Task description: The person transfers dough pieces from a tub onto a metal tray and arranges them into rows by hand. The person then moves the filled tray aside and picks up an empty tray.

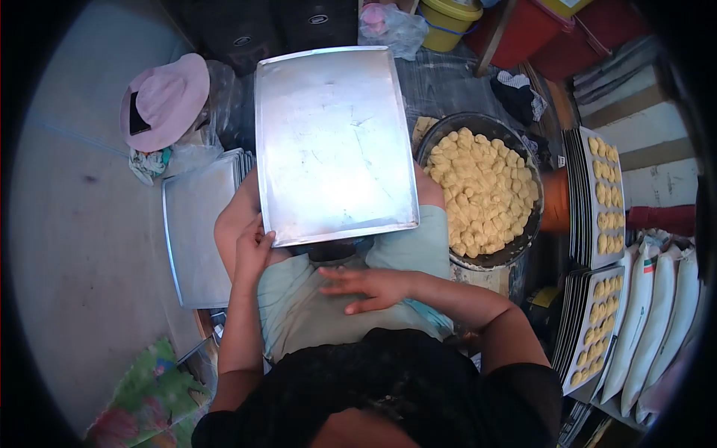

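A bare metal baking tray point(336, 142) rests across my knees, its near edge towards me. My left hand point(254, 250) grips the tray's near left corner, with the thumb lying along the rim. Over my lap hovers my right hand point(366, 290), fingers apart and nothing in them, a little short of the tray. To the right of my knees stands a big dark round basin point(489, 261), heaped with yellow dough balls point(489, 187).
On the left is a stack of metal trays point(213, 239), below a pink hat point(170, 101). At the right stand two stacks of trays, the upper stack point(586, 201) and the lower stack point(579, 358), topped with rows of dough pieces. White sacks point(642, 321) lie beyond them.
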The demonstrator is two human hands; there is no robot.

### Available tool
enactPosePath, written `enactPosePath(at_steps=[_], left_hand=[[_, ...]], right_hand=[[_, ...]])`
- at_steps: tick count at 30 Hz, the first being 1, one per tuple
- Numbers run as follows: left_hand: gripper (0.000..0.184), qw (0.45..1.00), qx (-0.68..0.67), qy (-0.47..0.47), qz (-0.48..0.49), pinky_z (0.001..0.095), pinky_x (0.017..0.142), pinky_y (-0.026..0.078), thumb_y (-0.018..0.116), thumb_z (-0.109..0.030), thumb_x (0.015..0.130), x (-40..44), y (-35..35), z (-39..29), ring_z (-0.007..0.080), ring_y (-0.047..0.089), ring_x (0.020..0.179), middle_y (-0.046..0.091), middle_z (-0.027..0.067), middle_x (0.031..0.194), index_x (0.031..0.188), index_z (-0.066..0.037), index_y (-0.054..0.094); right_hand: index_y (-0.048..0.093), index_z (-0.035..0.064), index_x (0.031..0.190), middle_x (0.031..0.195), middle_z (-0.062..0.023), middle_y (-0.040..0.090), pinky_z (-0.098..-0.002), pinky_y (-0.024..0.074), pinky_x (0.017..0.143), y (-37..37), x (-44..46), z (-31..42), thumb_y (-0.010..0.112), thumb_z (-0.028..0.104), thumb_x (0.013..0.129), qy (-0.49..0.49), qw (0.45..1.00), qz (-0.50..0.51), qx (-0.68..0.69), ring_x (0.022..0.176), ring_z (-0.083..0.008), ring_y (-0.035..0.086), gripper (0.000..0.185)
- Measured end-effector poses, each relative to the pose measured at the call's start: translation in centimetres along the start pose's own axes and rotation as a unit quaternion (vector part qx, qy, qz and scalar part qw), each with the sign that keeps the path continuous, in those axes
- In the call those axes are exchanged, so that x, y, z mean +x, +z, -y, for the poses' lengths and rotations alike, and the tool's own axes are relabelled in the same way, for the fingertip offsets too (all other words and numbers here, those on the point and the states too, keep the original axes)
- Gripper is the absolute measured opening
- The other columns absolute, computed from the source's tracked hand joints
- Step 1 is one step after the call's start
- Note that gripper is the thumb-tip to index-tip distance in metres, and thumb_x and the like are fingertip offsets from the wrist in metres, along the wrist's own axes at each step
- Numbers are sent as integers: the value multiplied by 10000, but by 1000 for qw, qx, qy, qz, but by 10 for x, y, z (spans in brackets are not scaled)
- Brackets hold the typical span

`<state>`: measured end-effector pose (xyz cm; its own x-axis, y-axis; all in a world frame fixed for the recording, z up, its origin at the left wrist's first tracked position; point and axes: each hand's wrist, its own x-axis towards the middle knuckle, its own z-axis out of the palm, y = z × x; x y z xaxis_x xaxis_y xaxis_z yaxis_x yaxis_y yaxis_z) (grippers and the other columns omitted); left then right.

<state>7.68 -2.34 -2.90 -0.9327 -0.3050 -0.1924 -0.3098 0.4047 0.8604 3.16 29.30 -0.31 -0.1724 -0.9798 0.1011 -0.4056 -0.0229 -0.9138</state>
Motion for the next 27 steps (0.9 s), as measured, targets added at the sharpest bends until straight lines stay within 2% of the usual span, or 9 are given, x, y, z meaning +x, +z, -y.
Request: enactPosePath(at_steps=[6, 9, 11, 14, 16, 19, 21, 23, 27], left_hand=[[614, 951, 223, 172, -129, 370, 1012, 418, 662, -145, 895, -3, 12, -21, 292, 484, 1241, 507, 224, 1310, 1442, 2, 425], [680, 986, -34, 150, -65, 421, 1090, 365, 590, -354, 947, -12, 51, -60, 342, 401, 1345, 436, 241, 1422, 1499, -37, 351], [742, 893, -448, 12, 29, 448, 1091, 367, 505, -528, 965, -26, 100, -107, 352, 416, 1330, 437, 231, 1435, 1518, -67, 326], [874, 773, -588, -72, 225, 470, 1066, 409, 417, -667, 930, -43, 127, -123, 370, 505, 1262, 462, 230, 1434, 1519, -32, 300], [956, 735, -532, -207, 365, 482, 1052, 432, 382, -744, 904, -47, 95, -170, 383, 554, 1225, 480, 229, 1432, 1513, -12, 303], [885, 679, -184, -50, 709, 470, 1083, 391, 576, -645, 861, -10, 31, -155, 365, 511, 1289, 502, 209, 1422, 1440, 9, 429], [848, 783, 235, 203, 539, 453, 1090, 377, 685, -564, 829, -18, 28, -248, 346, 499, 1311, 502, 197, 1430, 1400, 28, 476], [774, 803, 365, 307, 359, 430, 1093, 366, 773, -404, 806, 5, 64, -266, 322, 489, 1327, 507, 186, 1432, 1399, 5, 489], [513, 879, 75, 319, 346, 380, 1075, 381, 692, -286, 886, 92, 206, -297, 301, 502, 1301, 532, 164, 1406, 1331, -56, 579]], right_hand=[[548, 24, 1342, 1425, -213, 474, -421, 372, 1102, -83, 3, 2, 672, 264, 907, 143, 892, -412, -117, 1313, -366, 469, 512], [297, 70, 1529, 1540, -200, 336, -360, 281, 1159, -82, 9, -9, 658, 337, 916, -24, 798, -486, 356, 1444, -309, 309, 760], [159, 106, 1573, 1590, -154, 267, -461, 194, 1196, -41, 16, 28, 598, 475, 918, 12, 915, -384, 126, 1492, -275, 204, 871], [241, 132, 1555, 1600, -125, 262, -604, 111, 1161, -67, 8, 31, 561, 487, 919, 70, 942, -257, -203, 1503, -280, 166, 796], [295, 150, 1543, 1606, -105, 259, -700, 56, 1138, -106, -6, 19, 536, 495, 919, 115, 898, -134, -403, 1511, -284, 142, 752], [452, 110, 1438, 1503, -181, 394, -636, 207, 1126, -150, -95, -29, 676, 400, 838, 206, 751, -471, -413, 1428, -350, 315, 703], [528, 62, 1356, 1356, -198, 533, -403, 390, 1078, -157, -160, -67, 737, 321, 829, 190, 717, -653, -151, 1293, -379, 477, 623], [488, 2, 1374, 1349, -242, 522, -384, 412, 1053, -137, -243, -137, 749, 390, 844, 358, 649, -666, -85, 1269, -381, 494, 707], [340, -4, 1488, 1490, -270, 359, -537, 218, 1157, -39, -346, -238, 564, 682, 833, 732, 447, -513, -13, 1405, -412, 306, 974]])
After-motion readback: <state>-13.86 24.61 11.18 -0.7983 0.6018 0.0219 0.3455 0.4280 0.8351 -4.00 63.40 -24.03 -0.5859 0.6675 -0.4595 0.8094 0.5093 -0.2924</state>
